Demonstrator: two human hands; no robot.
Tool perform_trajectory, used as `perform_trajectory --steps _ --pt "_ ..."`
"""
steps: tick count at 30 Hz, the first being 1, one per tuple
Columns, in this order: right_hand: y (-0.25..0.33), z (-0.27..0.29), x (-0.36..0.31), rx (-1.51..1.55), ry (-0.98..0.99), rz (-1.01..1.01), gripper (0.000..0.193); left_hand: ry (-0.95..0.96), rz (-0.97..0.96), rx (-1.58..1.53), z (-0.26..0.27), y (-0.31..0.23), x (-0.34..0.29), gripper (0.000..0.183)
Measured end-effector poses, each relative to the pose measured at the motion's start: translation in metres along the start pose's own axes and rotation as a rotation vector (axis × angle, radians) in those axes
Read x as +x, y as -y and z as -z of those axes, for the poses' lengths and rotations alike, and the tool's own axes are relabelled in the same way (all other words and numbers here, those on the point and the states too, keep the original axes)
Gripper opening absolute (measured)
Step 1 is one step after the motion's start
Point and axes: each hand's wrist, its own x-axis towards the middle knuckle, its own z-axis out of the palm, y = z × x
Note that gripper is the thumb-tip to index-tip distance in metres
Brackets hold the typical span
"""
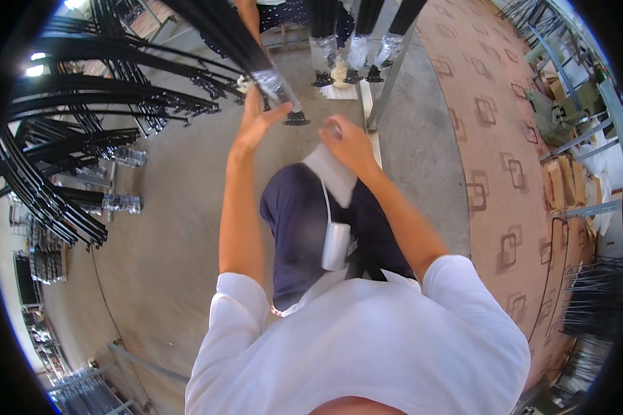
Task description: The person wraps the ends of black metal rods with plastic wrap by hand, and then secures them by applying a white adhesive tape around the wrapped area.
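Observation:
A bundle of long black rods (221,34) slants in from the top, clear plastic film (273,84) wrapped around it near its lower end. My left hand (256,123) grips the bundle at this wrapped part, thumb stretched across toward its dark end fitting (296,119). Just right of that end, my right hand (349,144) has its fingers curled and pinched together; what they hold is blurred. A whitish sheet-like piece (332,176) hangs directly below the right hand, over my dark trousers. A silvery-white cylinder (336,246) with a thin pale cord lies against my lap.
Several more wrapped black bundles (358,52) hang at the top right of centre beside a metal post (387,83). Racks of black rods (62,104) crowd the left. Another person's arm (248,17) shows at the top. Patterned flooring (488,187) and shelves with cardboard boxes (564,183) lie right.

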Motion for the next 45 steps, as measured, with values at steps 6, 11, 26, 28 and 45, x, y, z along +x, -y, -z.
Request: perform_trajectory --steps 6,11,26,28,45 --pt "0.004 -0.029 -0.035 0.083 0.003 0.209 0.036 -0.315 0.105 0.155 -0.023 -0.01 0.01 0.034" --pt "-0.016 -0.007 -0.105 0.406 0.207 -0.086 0.031 -0.162 0.092 -0.035 -0.014 -0.01 0.002 0.028" --pt "-0.03 -0.016 -0.055 0.016 -0.24 0.202 0.045 -0.069 0.097 0.043 -0.011 -0.008 0.004 0.022" --pt "-0.006 -0.032 -0.075 -0.021 0.078 0.094 0.051 -0.081 0.103 0.025 -0.011 -0.007 0.003 0.022" --pt "-0.015 -0.071 -0.108 0.139 0.217 -0.303 0.048 -0.097 0.108 -0.079 -0.005 -0.006 -0.003 0.022"
